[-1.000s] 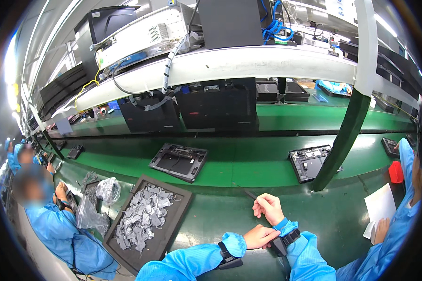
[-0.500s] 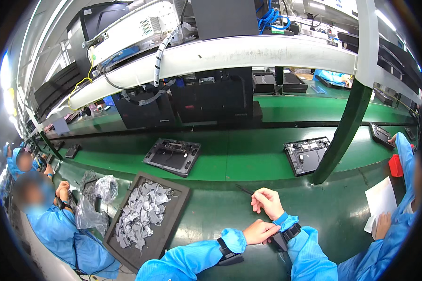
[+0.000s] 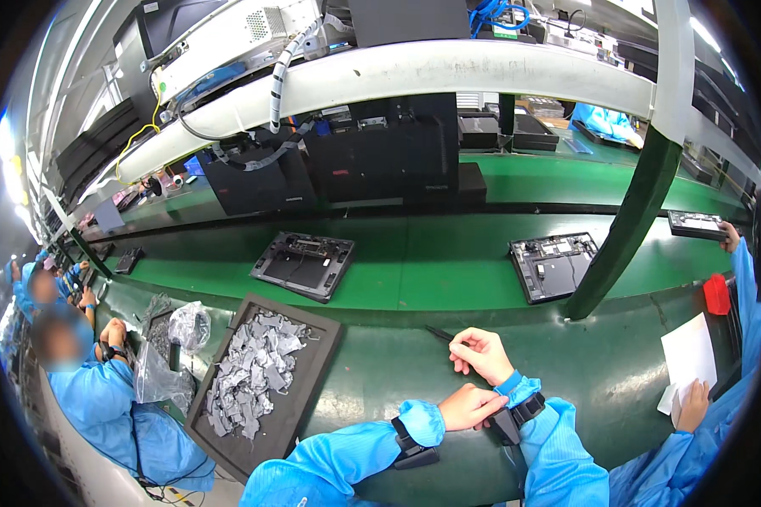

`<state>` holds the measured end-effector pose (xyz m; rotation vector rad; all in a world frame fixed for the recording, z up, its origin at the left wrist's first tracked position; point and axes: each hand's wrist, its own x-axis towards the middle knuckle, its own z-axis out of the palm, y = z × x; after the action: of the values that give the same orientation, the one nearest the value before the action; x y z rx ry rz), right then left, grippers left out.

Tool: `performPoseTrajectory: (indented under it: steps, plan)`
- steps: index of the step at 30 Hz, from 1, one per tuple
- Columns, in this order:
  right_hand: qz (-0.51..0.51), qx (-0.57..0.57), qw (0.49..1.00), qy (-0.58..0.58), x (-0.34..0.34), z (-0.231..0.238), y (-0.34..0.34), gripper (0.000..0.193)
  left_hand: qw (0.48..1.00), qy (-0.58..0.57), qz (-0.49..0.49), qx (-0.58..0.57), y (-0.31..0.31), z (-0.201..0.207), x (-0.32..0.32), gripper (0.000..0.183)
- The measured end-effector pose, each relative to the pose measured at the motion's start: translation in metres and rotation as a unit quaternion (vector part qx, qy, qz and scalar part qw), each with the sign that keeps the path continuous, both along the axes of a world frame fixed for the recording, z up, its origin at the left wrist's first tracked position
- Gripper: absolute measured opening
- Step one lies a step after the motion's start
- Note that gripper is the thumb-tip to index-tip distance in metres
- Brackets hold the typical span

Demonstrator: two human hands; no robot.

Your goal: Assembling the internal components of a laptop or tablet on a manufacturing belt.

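Observation:
My right hand [image 3: 480, 355] hangs over the green bench with its fingers curled. A slim black tool, seemingly tweezers [image 3: 438, 333], sticks out from between its thumb and forefinger toward the far left. My left hand [image 3: 469, 407] reaches across to the right wrist, its fingers closed at the edge of the blue sleeve cuff [image 3: 524, 391]. Part of that grip is hidden. A black strapped-on module [image 3: 506, 425] sits on the right wrist beside these fingers, and a similar one [image 3: 416, 457] is on the left wrist.
Left of my arms lies a dark tray [image 3: 320, 369] heaped with torn grey scraps. Opened laptop-like units [image 3: 303, 266] [image 3: 554, 269] rest on the green belt. A dark post [image 3: 626, 224] rises at right. Co-workers sit on both sides; the right one holds white paper [image 3: 689, 359].
The view has tilted slightly, so the bench appears higher. My hands stay together at the right wrist. The co-worker at right now has a hand on the far-right unit, which has turned.

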<state>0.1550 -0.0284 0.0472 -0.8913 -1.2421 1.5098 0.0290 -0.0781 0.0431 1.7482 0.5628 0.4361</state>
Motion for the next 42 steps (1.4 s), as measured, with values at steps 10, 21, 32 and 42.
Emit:
performPoseTrajectory:
  steps: [10, 21, 32, 42]
  plan:
    - [-0.066, 0.019, 0.998, -0.002, -0.001, 0.009, -0.002, 0.025, 1.000, -0.007, 0.006, -0.012, 0.000, 0.003, 0.000, 0.039]
    - [-0.210, 0.078, 0.952, 0.209, 0.005, 0.006, 0.009, 0.029, 0.999, 0.017, 0.009, -0.030, 0.002, -0.005, 0.001, 0.037]
    - [-0.275, 0.130, 0.770, -0.561, 0.064, 0.034, -0.111, 0.014, 0.981, -0.018, 0.053, -0.185, 0.007, 0.006, -0.001, 0.046]
    - [-0.310, 0.181, 0.735, -0.575, 0.046, 0.010, -0.173, 0.016, 0.960, -0.072, 0.258, -0.075, 0.136, 0.020, 0.043, 0.032]
